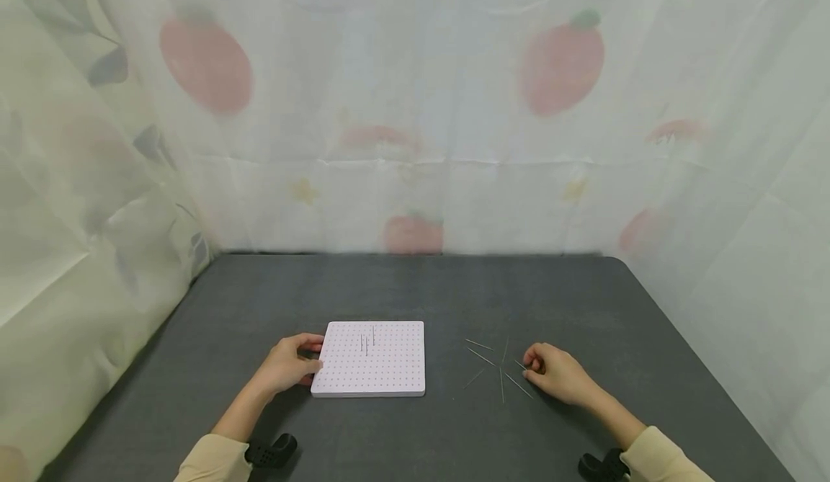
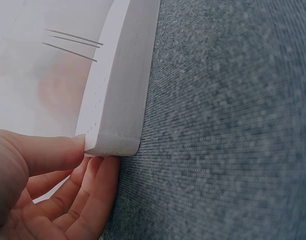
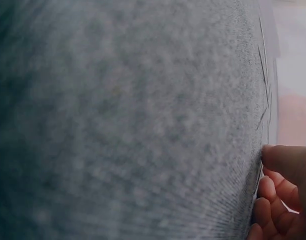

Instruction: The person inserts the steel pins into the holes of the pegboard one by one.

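A square white board with rows of small holes lies on the dark table. Three thin metal pins stand upright in its upper part. At the board's left edge my left hand grips it, with the thumb on top and the fingers along the side, as the left wrist view shows. To the right of the board, several loose pins are spread on the cloth. My right hand is beside them, thumb and forefinger pinching one end of a pin close to the table.
Dark grey cloth covers the table, whose far edge meets a pale curtain printed with fruit. More curtain hangs at the left and right. A black wrist strap sits on the left forearm, another on the right.
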A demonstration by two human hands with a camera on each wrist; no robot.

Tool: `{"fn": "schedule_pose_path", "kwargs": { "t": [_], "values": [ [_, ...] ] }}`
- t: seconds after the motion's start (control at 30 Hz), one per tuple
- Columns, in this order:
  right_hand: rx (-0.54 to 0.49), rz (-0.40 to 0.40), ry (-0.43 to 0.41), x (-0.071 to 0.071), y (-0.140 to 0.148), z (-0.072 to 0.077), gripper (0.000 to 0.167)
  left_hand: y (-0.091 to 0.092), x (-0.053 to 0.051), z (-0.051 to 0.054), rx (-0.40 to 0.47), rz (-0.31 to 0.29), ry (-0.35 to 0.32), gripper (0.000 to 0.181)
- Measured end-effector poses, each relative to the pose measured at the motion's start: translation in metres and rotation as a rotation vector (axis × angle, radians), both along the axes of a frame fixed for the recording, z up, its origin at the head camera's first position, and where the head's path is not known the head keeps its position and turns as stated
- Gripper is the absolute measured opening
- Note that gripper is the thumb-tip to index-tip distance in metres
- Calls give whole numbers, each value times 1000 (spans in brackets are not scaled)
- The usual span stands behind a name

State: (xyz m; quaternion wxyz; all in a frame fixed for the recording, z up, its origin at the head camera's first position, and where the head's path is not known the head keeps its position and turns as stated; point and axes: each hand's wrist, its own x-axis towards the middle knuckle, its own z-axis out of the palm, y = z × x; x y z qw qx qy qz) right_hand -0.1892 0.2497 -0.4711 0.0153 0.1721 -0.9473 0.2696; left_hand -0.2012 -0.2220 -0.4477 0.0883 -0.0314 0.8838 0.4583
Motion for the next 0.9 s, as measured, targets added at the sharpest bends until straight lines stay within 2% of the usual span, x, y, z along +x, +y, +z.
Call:
{"fn": "schedule_pose_path", "kwargs": {
  "t": [0.4, 0.9],
  "values": [
    [5, 2, 16, -2, 1, -3, 13, 0, -1, -2, -11, 2, 5, 53],
    [36, 21, 76, 0, -1, 0, 14, -1, -1, -1, -12, -11, 3, 52]
  ]
}}
